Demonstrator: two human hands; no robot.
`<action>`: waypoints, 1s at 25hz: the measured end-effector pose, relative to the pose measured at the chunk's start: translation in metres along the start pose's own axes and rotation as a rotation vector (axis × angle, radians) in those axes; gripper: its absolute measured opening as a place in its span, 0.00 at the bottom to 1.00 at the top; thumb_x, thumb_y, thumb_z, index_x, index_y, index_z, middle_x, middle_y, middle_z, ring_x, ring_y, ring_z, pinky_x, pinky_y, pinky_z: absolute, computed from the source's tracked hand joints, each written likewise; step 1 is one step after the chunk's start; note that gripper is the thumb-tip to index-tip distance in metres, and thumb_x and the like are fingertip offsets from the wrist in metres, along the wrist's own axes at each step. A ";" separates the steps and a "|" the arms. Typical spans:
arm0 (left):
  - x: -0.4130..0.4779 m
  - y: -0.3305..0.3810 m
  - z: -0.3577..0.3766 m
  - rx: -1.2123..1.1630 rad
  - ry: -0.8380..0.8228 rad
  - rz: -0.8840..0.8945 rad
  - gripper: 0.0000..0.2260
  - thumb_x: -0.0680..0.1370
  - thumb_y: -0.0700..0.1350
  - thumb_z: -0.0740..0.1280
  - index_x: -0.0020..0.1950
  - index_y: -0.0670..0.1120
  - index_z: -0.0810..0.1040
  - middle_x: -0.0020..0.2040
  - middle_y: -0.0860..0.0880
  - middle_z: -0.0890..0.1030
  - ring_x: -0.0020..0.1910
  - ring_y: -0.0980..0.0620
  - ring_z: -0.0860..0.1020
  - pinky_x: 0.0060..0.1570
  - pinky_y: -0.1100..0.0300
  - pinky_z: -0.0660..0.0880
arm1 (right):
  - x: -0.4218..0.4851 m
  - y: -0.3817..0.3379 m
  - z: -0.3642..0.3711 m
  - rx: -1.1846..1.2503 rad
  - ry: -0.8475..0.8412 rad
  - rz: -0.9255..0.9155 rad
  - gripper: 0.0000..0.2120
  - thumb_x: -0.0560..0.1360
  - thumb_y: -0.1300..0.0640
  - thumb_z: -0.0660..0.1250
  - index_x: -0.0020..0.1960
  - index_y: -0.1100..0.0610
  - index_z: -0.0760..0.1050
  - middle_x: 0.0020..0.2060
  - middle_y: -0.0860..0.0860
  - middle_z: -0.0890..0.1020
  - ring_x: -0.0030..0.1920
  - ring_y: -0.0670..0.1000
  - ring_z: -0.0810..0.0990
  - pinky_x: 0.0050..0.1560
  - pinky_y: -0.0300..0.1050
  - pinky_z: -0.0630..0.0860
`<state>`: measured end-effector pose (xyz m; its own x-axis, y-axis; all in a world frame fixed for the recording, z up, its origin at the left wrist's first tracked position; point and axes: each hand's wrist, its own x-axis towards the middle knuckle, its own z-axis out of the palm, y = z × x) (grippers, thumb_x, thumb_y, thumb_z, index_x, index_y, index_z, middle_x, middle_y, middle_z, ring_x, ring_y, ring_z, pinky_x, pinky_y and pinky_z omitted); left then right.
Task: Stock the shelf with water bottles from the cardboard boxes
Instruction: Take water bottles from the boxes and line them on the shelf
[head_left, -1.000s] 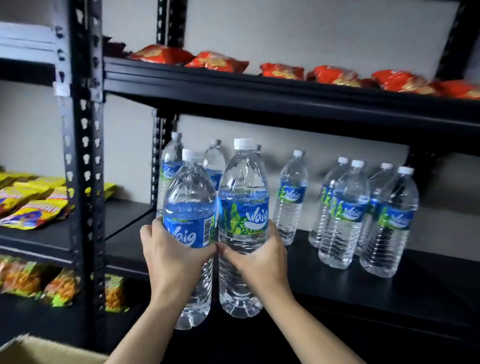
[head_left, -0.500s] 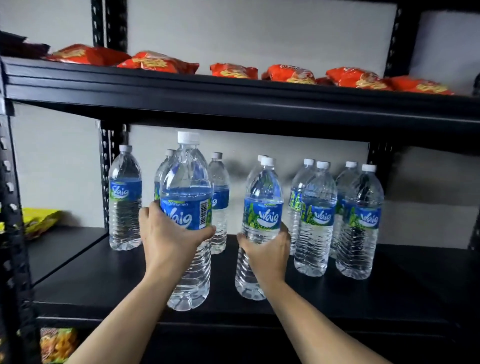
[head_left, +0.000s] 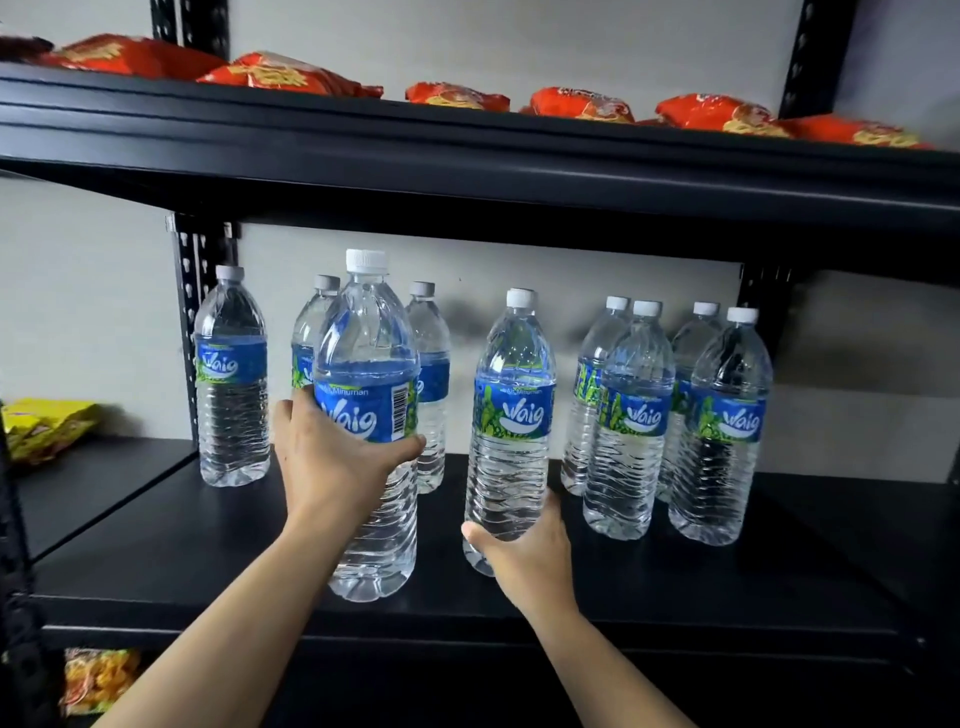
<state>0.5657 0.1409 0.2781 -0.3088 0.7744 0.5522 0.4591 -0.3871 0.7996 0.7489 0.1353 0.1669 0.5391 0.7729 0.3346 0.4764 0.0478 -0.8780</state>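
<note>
My left hand (head_left: 332, 457) grips a clear water bottle (head_left: 370, 415) with a blue label around its middle; the bottle stands upright near the front of the black shelf (head_left: 208, 566). My right hand (head_left: 524, 556) curls round the base of a second water bottle (head_left: 511, 415), upright on the shelf a little further in. Several more bottles stand behind: one at the back left (head_left: 231, 379), two behind my left bottle, and a cluster at the right (head_left: 722, 431). No cardboard box is in view.
The shelf above (head_left: 467, 171) hangs low over the bottle caps and carries red snack packets (head_left: 582, 104). Black uprights (head_left: 200, 312) frame the bay. Yellow packets (head_left: 41, 426) lie on the neighbouring shelf at left; more snacks (head_left: 98, 680) sit below.
Both bottles have moved forward onto the shelf and apart. My right hand has slid down from the bottle's label to its base. The view has shifted right and closer.
</note>
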 end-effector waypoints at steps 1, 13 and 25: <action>-0.001 -0.001 0.003 0.000 -0.005 -0.002 0.38 0.58 0.50 0.84 0.61 0.41 0.71 0.58 0.43 0.73 0.60 0.47 0.68 0.64 0.55 0.65 | 0.002 0.005 0.000 -0.002 -0.008 0.008 0.38 0.62 0.45 0.81 0.67 0.50 0.68 0.55 0.43 0.73 0.62 0.50 0.75 0.57 0.40 0.69; 0.005 -0.014 0.018 0.013 -0.018 -0.028 0.40 0.56 0.52 0.84 0.62 0.40 0.71 0.59 0.43 0.72 0.62 0.45 0.70 0.65 0.51 0.67 | 0.053 0.023 0.031 -0.005 0.035 0.175 0.43 0.49 0.32 0.77 0.60 0.48 0.74 0.55 0.45 0.75 0.55 0.49 0.79 0.55 0.50 0.80; 0.004 -0.018 0.020 0.019 -0.032 -0.026 0.40 0.56 0.52 0.84 0.61 0.41 0.71 0.58 0.44 0.72 0.61 0.46 0.70 0.64 0.53 0.67 | 0.060 0.025 0.032 -0.045 -0.055 0.255 0.47 0.44 0.28 0.77 0.57 0.49 0.75 0.52 0.45 0.80 0.53 0.49 0.81 0.56 0.49 0.80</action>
<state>0.5728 0.1612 0.2610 -0.2943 0.7999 0.5231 0.4675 -0.3569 0.8088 0.7711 0.2028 0.1541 0.6075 0.7898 0.0845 0.3614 -0.1802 -0.9148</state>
